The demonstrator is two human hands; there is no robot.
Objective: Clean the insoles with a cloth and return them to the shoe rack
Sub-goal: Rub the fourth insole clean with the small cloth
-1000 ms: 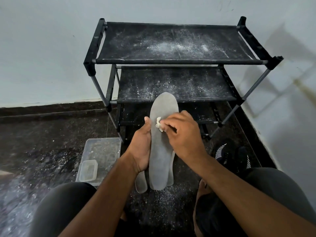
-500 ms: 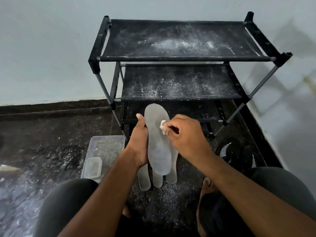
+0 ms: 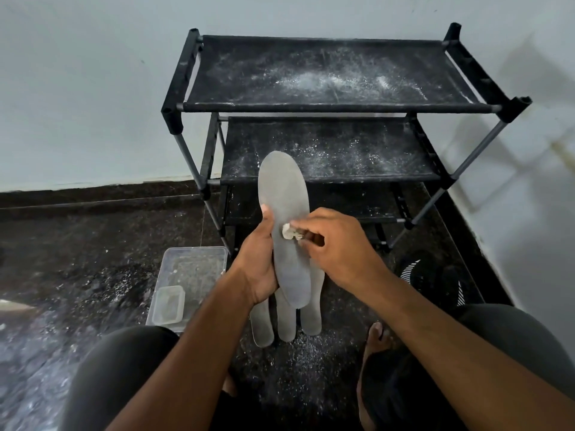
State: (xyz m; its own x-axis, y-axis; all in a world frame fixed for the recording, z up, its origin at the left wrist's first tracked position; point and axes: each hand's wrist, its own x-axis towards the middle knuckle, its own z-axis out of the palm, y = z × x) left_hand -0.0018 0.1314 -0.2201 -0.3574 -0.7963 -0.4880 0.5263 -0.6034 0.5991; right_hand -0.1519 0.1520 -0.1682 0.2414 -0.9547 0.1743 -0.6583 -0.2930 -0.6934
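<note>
A grey insole (image 3: pixel 284 194) stands upright in front of me, toe end up. My left hand (image 3: pixel 259 262) grips its left edge and lower part, thumb on its face. My right hand (image 3: pixel 336 244) pinches a small crumpled white cloth (image 3: pixel 289 231) and presses it on the middle of the insole. Three more grey insoles (image 3: pixel 286 325) hang below, behind the held one, their upper ends hidden by my left hand. The black shoe rack (image 3: pixel 311 107) with powder-dusted shelves stands just beyond.
A clear plastic container (image 3: pixel 193 269) with a smaller tub (image 3: pixel 168 304) inside sits on the dark floor at my left. A black shoe with white stripes (image 3: pixel 429 275) lies at the right by the rack. White powder litters the floor. My knees frame the bottom.
The insole has tilted back up toward the rack after dipping lower. My right hand has drawn the cloth slightly down and left across its face. The hanging insoles show more below.
</note>
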